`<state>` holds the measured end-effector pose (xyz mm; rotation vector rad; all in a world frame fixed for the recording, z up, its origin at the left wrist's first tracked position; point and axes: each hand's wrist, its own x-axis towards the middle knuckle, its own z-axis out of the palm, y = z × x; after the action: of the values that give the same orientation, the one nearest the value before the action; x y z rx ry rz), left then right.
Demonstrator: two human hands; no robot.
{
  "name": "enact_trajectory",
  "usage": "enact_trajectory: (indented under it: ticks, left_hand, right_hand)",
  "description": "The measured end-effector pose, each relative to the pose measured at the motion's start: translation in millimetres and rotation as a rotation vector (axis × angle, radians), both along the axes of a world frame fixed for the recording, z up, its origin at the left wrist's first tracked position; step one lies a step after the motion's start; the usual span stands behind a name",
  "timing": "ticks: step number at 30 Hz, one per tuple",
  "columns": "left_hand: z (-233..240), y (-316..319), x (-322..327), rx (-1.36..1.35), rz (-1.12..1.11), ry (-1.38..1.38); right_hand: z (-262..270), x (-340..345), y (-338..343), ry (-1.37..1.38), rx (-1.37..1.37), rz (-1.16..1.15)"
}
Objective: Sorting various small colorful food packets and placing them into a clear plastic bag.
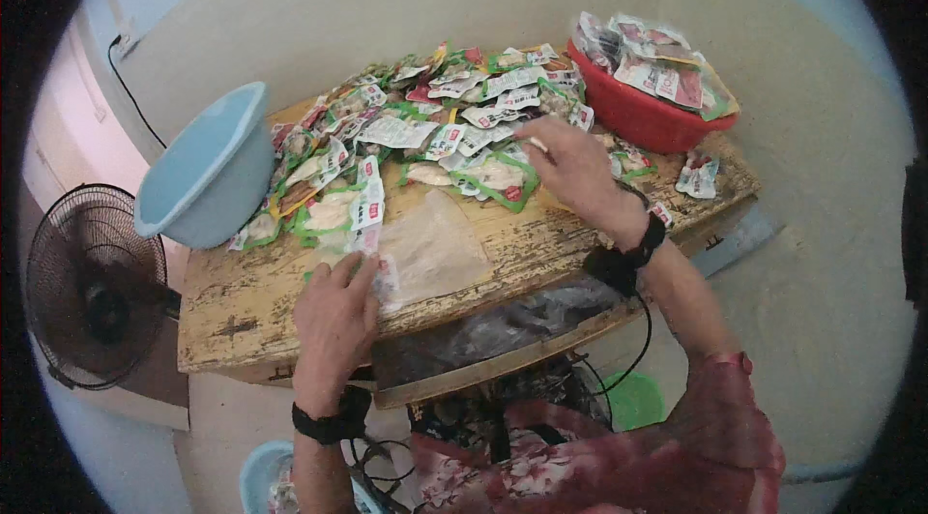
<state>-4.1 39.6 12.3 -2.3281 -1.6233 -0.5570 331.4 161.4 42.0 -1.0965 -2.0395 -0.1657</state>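
Note:
My left hand (337, 307) rests at the front of the worn wooden desk (254, 296), its fingertips on the lower end of a clear plastic bag (435, 242) that lies flat. Small packets with white printed labels lie beside and partly under the bag's left edge. My right hand (573, 169) is raised over the right side of the pile, thumb and fingers bent together around a small whitish thing, too small to name. Below it and to the left is a green-edged packet with pale food (496, 177). Many sealed food packets (395, 131) form a heap along the back.
A light-blue plastic basin (206, 166) stands tilted at the desk's left end, by a black fan (98, 289). A red basin (645, 108) full of packets stands back right, with a loose packet (697, 175) near it. An open drawer (493, 333) juts out in front.

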Motion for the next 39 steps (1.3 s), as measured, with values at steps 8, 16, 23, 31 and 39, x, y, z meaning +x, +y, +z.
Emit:
enact_trajectory:
  ticks: [8,16,23,31,39]
  left_hand:
    - [3,-2,6,-0.067,0.054,0.072]
    - [7,-9,-16,-0.087,0.043,0.074]
    - [4,-26,-14,-0.036,0.158,-0.061]
    - [10,-41,22,0.288,0.037,-0.378]
    - [14,-36,76,0.327,-0.028,-0.504]
  right_hand:
    - [7,74,67,-0.268,-0.248,-0.496]
    - [-7,95,80,-0.058,-0.227,-0.439]
    - [20,54,16,0.155,-0.037,-0.157]
    - [-14,-3,-104,-0.276,-0.054,0.083]
    - [-46,18,-109,0.170,-0.266,0.180]
